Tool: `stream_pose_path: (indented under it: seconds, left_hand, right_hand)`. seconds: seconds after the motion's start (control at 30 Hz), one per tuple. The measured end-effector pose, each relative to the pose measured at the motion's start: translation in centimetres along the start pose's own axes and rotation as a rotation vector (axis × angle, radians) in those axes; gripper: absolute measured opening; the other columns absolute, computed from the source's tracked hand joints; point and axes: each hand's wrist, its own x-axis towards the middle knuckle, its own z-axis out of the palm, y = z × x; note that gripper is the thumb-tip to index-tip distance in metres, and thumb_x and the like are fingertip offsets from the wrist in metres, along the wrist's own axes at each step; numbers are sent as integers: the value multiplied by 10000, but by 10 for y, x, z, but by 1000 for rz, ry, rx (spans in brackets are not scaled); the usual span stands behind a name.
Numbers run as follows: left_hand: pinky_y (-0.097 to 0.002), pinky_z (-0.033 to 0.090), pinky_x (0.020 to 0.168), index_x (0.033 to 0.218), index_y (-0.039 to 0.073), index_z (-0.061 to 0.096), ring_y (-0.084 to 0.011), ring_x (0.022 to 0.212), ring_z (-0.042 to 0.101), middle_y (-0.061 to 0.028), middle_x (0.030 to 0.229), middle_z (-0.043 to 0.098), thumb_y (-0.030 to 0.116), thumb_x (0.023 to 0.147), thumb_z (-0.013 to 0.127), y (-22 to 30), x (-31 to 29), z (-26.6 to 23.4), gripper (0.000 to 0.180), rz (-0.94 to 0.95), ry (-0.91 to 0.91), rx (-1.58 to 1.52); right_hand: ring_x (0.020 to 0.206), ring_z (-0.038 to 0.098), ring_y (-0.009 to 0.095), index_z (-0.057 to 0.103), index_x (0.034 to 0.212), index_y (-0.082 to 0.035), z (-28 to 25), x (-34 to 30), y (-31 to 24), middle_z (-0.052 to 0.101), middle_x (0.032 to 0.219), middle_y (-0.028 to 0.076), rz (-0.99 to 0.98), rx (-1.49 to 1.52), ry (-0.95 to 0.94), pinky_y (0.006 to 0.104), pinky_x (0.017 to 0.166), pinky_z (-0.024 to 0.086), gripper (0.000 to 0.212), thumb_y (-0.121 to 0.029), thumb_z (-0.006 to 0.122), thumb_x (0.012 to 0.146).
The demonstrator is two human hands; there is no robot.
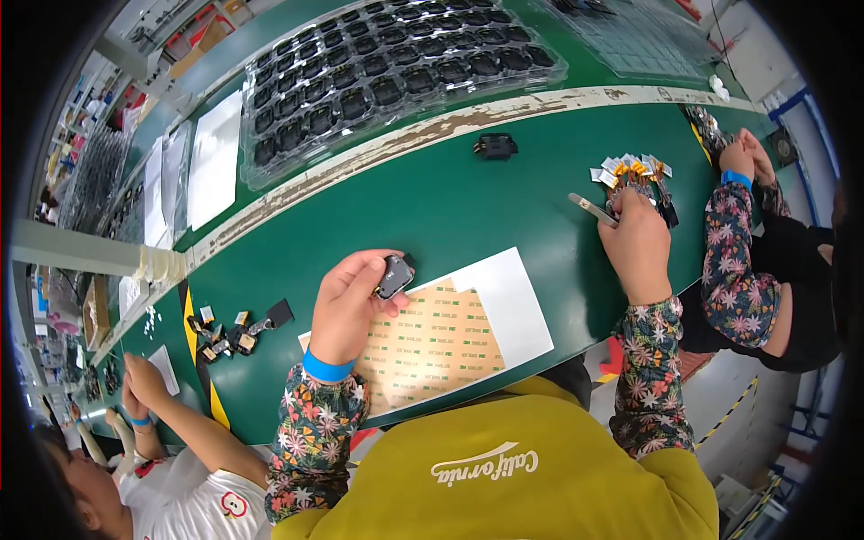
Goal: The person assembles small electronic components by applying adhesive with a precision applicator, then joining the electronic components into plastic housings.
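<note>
Yellow shirt [531, 468] fills the lower edge, with floral sleeves [315, 441] reaching out over the green table [450, 207]. Left hand [351, 306] has its fingers [373, 270] curled and pinching a small dark module [394, 276] at their tips, above a tan adhesive sheet [432, 342] lying on white backing. Right hand [637, 241] holds metal tweezers [592, 210], which jut out to the left of its closed fingers; just beyond those fingertips lies a pile of small orange-and-silver parts [634, 169]. Farther off sits a clear tray of black parts [396, 72].
</note>
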Motion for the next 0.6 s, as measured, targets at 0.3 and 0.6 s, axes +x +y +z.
stream_pose_path:
  seconds: [0.3,0.6]
  left_hand:
    - [-229,489,627,1145,-23,540,-128,734,612,-69,921,605,12,878,476,-5,-2,0,277,28,-75,26]
    - [-227,504,617,1154,-11,541,-131,738,631,-69,941,598,-23,853,501,0,-1,-3,304,-30,-89,5]
  right_hand:
    - [678,581,347,535,743,-12,-3,7,0,586,740,156,-27,-74,-38,411,597,474,114,-65,606,672]
    - [676,596,99,494,744,-35,-13,16,-58,546,676,7,65,1156,-410,197,483,370,102,21,517,825]
